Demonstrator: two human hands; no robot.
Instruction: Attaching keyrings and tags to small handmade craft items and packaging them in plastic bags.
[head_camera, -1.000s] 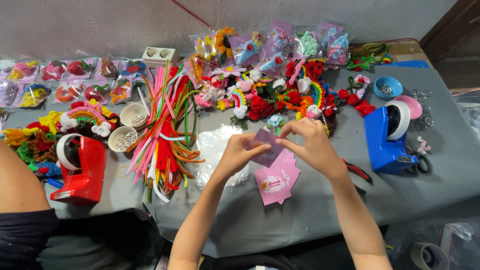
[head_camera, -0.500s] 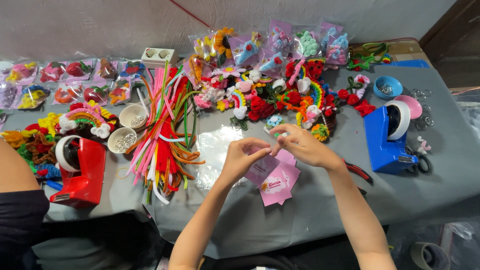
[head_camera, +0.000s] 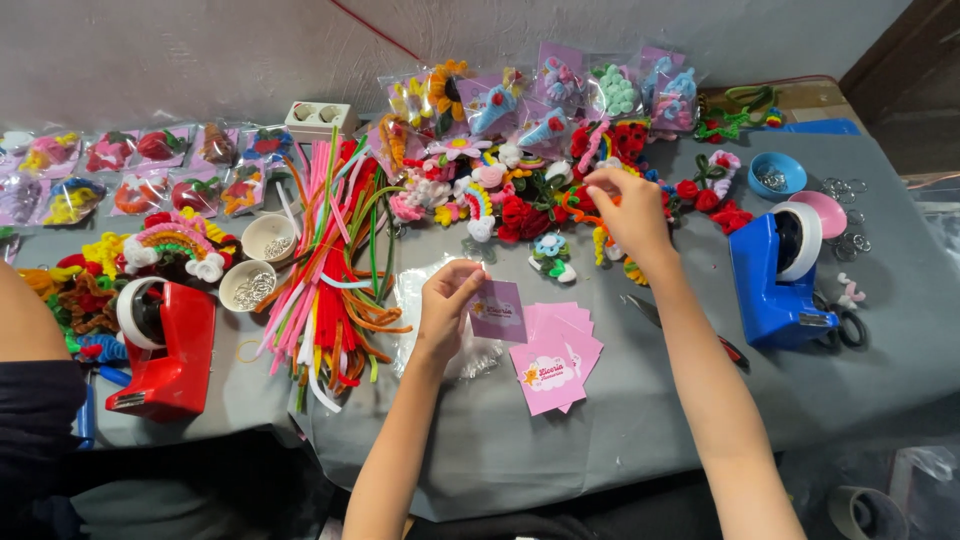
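My left hand (head_camera: 447, 297) holds a small purple card (head_camera: 499, 311) upright by its left edge, just above a fanned stack of pink cards (head_camera: 555, 359) lying on the grey table (head_camera: 600, 440). My right hand (head_camera: 627, 206) reaches out over a heap of small pipe-cleaner ornaments (head_camera: 520, 200), flowers and rainbows in many colours, with its fingertips pinched at an orange and red piece there. Whether it grips that piece I cannot tell. A clear plastic bag (head_camera: 425, 300) lies under my left hand.
A bundle of coloured pipe cleaners (head_camera: 335, 255) lies left of centre. A red tape dispenser (head_camera: 165, 345) stands at the left, a blue one (head_camera: 775, 275) at the right. Two small white bowls (head_camera: 255, 262) hold metal rings. Bagged ornaments (head_camera: 130, 170) line the back. Another person's arm (head_camera: 25, 330) enters at far left.
My right hand left the purple card and reached up to the ornament heap. The left hand now holds the card alone, slightly further left.
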